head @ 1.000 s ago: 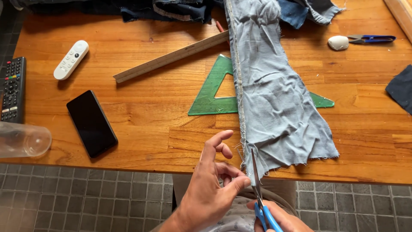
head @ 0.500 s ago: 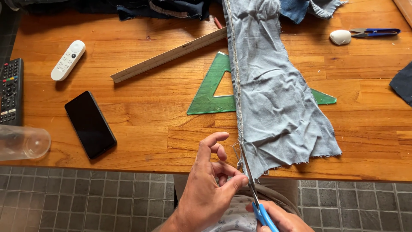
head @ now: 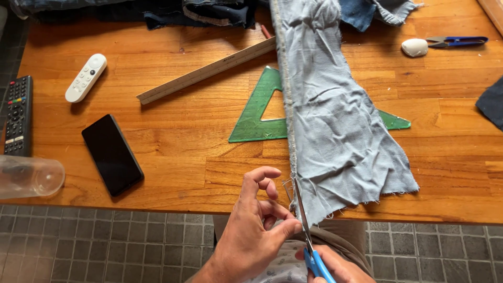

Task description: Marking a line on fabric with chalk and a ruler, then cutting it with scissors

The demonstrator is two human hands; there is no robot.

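A long piece of light blue-grey denim (head: 335, 120) lies across the wooden table (head: 173, 157), its frayed end hanging over the near edge. My left hand (head: 257, 230) pinches the stitched seam edge of the cloth at the table's front. My right hand (head: 335, 264) holds blue-handled scissors (head: 306, 230). Their blades point up along the seam at the cloth's lower left corner. Only part of my right hand shows at the bottom edge.
A green plastic triangle (head: 257, 118) lies partly under the cloth, a wooden ruler (head: 204, 71) behind it. At the left are a black phone (head: 111, 153), white remote (head: 85, 77), black remote (head: 17, 115) and clear cup (head: 29, 175). Blue thread snips (head: 456, 41) and white chalk (head: 415, 47) lie far right.
The scissors and both hands have shifted slightly up along the seam; the blades reach a little further into the cloth's edge.
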